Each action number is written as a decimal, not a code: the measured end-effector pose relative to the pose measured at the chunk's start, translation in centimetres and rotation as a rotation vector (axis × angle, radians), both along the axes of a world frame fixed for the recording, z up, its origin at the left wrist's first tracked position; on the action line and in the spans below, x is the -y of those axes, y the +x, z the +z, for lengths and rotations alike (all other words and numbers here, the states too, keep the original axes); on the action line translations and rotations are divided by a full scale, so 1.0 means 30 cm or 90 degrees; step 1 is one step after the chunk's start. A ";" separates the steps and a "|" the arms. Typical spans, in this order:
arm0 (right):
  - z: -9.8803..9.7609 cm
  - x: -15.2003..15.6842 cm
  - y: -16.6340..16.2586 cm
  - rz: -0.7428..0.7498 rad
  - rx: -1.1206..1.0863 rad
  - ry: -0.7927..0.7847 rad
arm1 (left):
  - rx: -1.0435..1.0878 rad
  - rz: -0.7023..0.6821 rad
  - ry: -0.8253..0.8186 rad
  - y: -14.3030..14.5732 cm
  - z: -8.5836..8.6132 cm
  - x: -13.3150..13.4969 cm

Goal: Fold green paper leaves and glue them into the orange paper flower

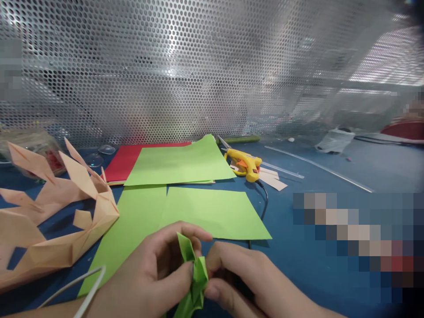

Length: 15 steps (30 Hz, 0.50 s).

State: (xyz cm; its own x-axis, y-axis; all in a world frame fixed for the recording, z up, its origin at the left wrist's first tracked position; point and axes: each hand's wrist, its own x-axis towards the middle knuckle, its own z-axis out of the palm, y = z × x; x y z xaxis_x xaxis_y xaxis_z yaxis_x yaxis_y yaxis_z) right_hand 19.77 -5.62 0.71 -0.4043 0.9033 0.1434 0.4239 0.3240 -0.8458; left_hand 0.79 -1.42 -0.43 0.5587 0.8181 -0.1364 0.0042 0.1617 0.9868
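Between my two hands is a small piece of folded green paper [199, 278] with pointed flaps standing up. My left hand [159, 265] pinches it from the left with the thumb, the index finger arched over behind. On the other side, my right hand [238, 274] grips its right edge between thumb and bent fingers. Just beyond my hands lie flat sheets of light green paper [212, 212] on the blue table [285, 265]. Another green sheet [179, 163] rests on a stack with red paper [122, 163].
Peach folded-paper shapes [66, 243], joined in a ring, stand at the left. A yellow glue gun [243, 163] with a black cord and scissors [223, 142] lie behind the sheets. Clear glue sticks [318, 168] lie farther right. A perforated metal screen [172, 70] closes the back.
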 end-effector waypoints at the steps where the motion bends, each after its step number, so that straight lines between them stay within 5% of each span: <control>1: -0.002 0.000 0.000 0.004 0.001 -0.001 | -0.001 0.009 -0.001 -0.001 0.001 -0.001; 9: -0.049 0.005 -0.003 0.027 0.060 0.072 | -0.047 -0.033 0.053 -0.024 -0.012 -0.001; 15: -0.069 0.008 0.003 0.039 0.111 0.162 | -0.086 0.020 0.059 -0.015 -0.001 0.021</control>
